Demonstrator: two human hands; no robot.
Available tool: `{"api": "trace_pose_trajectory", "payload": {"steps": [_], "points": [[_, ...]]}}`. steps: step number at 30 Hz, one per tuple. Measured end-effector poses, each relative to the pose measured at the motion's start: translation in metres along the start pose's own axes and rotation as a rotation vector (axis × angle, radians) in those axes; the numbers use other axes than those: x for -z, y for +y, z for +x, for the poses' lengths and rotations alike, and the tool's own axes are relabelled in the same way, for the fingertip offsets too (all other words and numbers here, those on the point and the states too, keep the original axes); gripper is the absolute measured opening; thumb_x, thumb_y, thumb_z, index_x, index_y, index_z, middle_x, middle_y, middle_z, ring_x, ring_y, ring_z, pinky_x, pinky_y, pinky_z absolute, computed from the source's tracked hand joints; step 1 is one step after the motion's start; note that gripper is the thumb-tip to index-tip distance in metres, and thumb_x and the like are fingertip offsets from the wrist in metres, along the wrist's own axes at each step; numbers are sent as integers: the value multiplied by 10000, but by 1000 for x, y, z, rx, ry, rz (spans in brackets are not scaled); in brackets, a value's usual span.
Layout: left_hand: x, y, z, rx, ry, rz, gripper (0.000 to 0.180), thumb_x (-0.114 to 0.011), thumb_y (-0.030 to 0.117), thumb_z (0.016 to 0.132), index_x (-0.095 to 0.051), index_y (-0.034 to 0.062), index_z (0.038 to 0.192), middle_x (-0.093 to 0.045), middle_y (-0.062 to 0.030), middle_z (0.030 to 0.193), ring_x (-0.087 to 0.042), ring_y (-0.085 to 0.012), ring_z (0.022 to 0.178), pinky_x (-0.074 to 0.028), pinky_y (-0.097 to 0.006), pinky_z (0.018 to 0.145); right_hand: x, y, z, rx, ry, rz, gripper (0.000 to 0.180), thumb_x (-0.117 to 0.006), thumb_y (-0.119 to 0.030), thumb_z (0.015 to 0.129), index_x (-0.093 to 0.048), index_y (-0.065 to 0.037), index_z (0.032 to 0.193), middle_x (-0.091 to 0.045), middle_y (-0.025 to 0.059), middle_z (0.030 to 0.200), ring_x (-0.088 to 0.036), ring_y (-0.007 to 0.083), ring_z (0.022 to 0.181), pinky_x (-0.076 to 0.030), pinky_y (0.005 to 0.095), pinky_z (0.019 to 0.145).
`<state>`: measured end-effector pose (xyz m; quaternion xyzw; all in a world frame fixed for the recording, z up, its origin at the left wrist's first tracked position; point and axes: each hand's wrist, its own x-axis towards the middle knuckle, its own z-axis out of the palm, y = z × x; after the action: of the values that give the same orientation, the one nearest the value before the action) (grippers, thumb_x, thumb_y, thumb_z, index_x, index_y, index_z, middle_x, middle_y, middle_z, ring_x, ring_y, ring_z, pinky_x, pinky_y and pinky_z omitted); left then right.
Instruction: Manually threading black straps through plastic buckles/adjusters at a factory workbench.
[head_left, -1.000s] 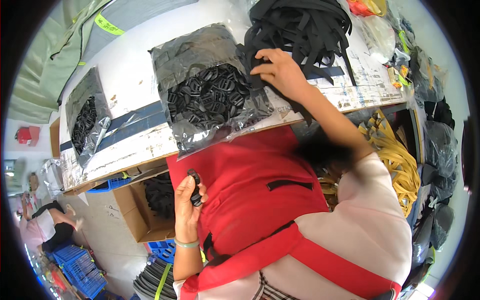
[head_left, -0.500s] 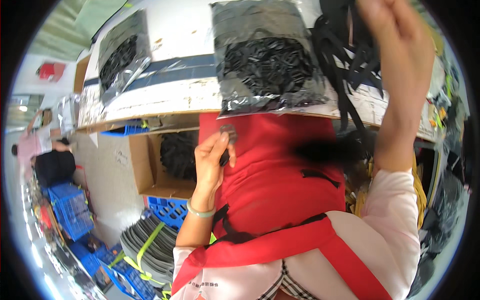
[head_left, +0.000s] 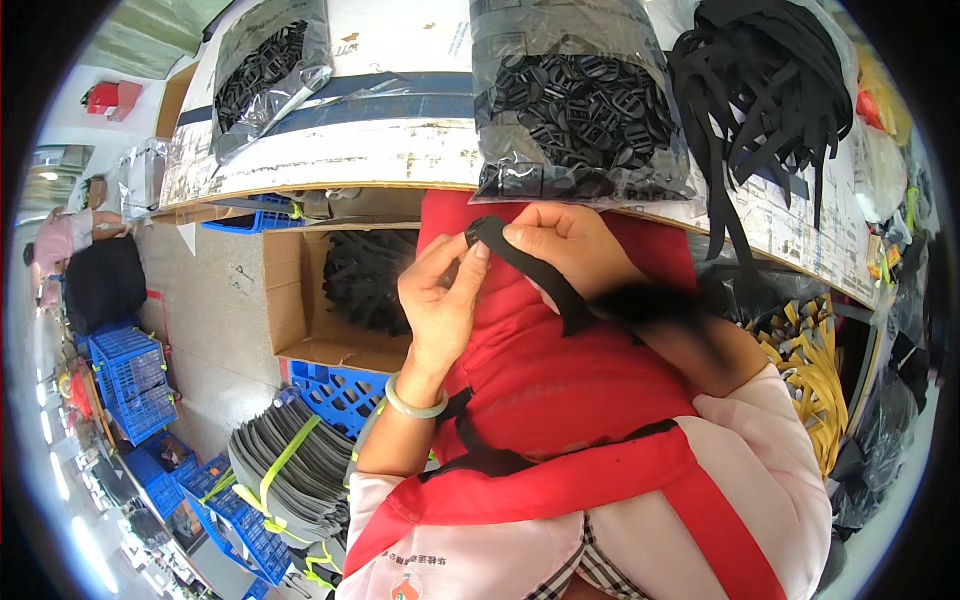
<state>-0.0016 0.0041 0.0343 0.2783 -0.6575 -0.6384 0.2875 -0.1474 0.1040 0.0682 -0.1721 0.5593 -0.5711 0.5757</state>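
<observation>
My left hand (head_left: 436, 300), with a pale bangle (head_left: 414, 400) on its wrist, pinches a small black plastic buckle (head_left: 474, 231) between thumb and fingers. Against that buckle lies one end of a black webbing strap (head_left: 535, 268). The strap's upper part is pinched by my right hand (head_left: 578, 247), and its tail hangs down over the red apron (head_left: 545, 400). Fingers partly hide the buckle, so I cannot tell whether the strap passes through it. A dark blur (head_left: 655, 303) covers part of my right wrist.
On the table (head_left: 400, 160) lie two clear bags of black buckles (head_left: 580, 110) (head_left: 265, 75) and a heap of black straps (head_left: 765, 90). An open carton (head_left: 290, 310) of black pieces stands below, near bundled grey strips (head_left: 285, 470), blue crates (head_left: 130, 380) and yellow straps (head_left: 810, 380). A person (head_left: 62, 240) is far left.
My right hand has come down from the strap heap to my left hand, bringing a black strap to the buckle. My left hand has moved slightly right and up, still pinching the buckle.
</observation>
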Motion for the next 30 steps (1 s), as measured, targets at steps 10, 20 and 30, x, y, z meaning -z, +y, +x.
{"api": "trace_pose_trajectory", "payload": {"steps": [10,20,30], "points": [[1,-3,1,-120,5,72,168,-660,-33,842,-662,-59,1008,-554,-21,737,-471,-65,645,-376,-199,561,-7,9,-2,-13,-35,236,193,-613,-221,910,-590,-37,857,-567,15,652,-491,62,455,-382,210,375],[-2,-1,-2,-286,-7,205,170,-667,-25,844,-667,-51,1012,-556,-16,733,-459,-55,626,-362,-188,552,-10,4,-6,-15,-97,349,174,-609,-206,906,-603,-38,859,-566,8,658,-497,53,475,-372,200,390],[1,-2,-1,-221,24,162,146,-653,-38,845,-662,-54,990,-553,-15,734,-465,-52,622,-366,-192,540,-14,13,-3,-17,-80,370,172,-596,-209,909,-600,-44,858,-567,14,653,-503,63,467,-397,203,402]]}}
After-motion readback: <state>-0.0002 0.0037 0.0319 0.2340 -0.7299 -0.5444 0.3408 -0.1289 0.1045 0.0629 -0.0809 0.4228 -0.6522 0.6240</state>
